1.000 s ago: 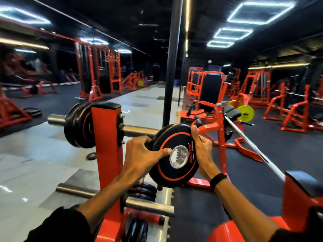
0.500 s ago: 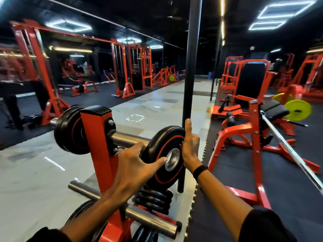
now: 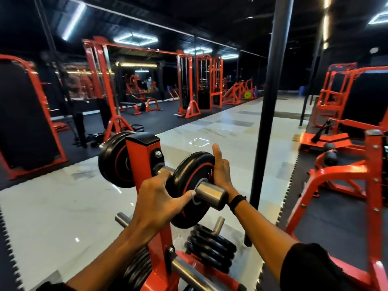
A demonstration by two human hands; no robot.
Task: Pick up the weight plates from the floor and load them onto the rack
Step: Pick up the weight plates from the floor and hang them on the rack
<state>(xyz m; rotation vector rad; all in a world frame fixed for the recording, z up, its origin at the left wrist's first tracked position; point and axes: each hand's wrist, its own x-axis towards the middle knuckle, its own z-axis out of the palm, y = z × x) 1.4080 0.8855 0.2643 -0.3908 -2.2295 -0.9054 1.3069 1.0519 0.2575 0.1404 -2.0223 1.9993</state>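
Observation:
A black weight plate (image 3: 190,175) with a red ring sits threaded on the upper steel peg (image 3: 211,193) of the red rack post (image 3: 142,164). The peg's end sticks out through the plate's hole. My left hand (image 3: 161,198) grips the plate's near-left rim, thumb across its face. My right hand (image 3: 220,169) presses flat against its right rim, fingers pointing up. Two more black plates (image 3: 114,158) hang on the peg behind the post.
Lower pegs carry several black plates (image 3: 212,248) and more plates (image 3: 138,267) under my arms. A black pillar (image 3: 270,101) stands just right of the rack. Red machines (image 3: 346,175) sit on black matting to the right; pale tiled floor (image 3: 63,206) lies to the left.
The plate has slid onto the upper peg, whose steel end now pokes out through the hole. Both hands moved with it towards the post; my view shifted right and closer.

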